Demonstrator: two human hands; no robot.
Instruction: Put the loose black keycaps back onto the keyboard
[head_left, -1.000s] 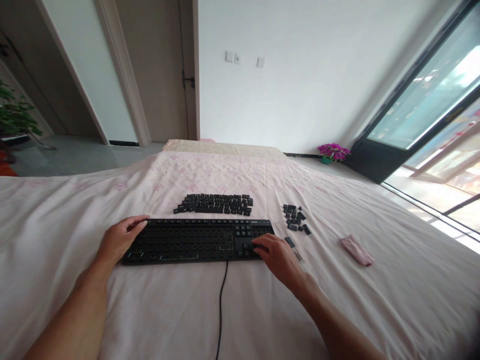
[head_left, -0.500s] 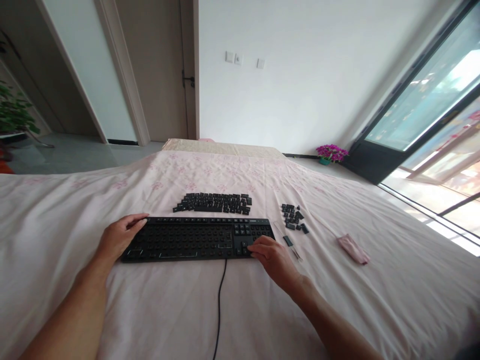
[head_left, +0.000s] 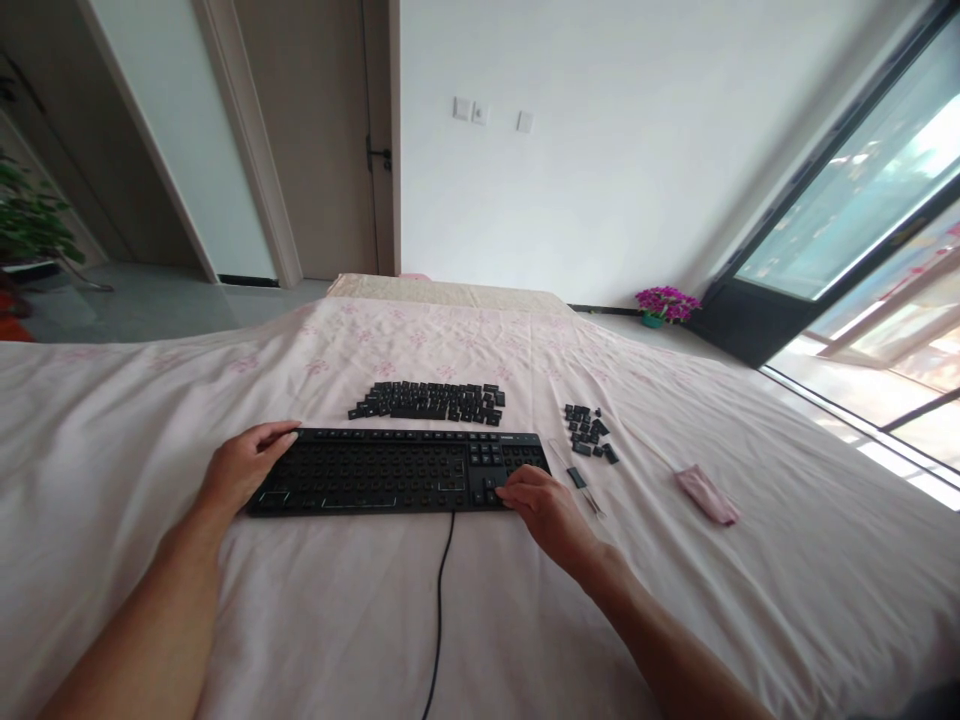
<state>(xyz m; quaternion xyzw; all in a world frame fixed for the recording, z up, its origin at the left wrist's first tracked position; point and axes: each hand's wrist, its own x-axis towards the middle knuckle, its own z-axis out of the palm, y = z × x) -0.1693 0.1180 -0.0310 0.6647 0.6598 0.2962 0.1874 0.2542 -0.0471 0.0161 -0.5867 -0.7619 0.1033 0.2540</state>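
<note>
A black keyboard [head_left: 375, 472] lies across the cloth with most of its keycaps off. Function keys, a navigation block and some arrow keys are still on it. My left hand [head_left: 241, 462] is closed around its left end, thumb on top. Over the arrow keys, at the lower right of the keyboard, my right hand [head_left: 541, 505] has its fingertips pinched together; what is between them is hidden. Loose keycaps [head_left: 431, 402] lie in rows behind the keyboard, and a smaller group of keycaps [head_left: 587, 432] sits to the right. Beside the keyboard's right end is a wire keycap puller [head_left: 577, 478].
A pale pink patterned cloth [head_left: 337, 620] covers the surface. The keyboard's cable [head_left: 439, 610] runs toward me. A folded pink cloth pouch [head_left: 707, 494] lies at the right. Beyond stand a white wall [head_left: 585, 200], a door [head_left: 315, 140] and purple flowers [head_left: 666, 303].
The view has shifted slightly, so everything sits a little differently in the picture. Both hands keep their places on the keyboard, the right one still at the arrow keys.
</note>
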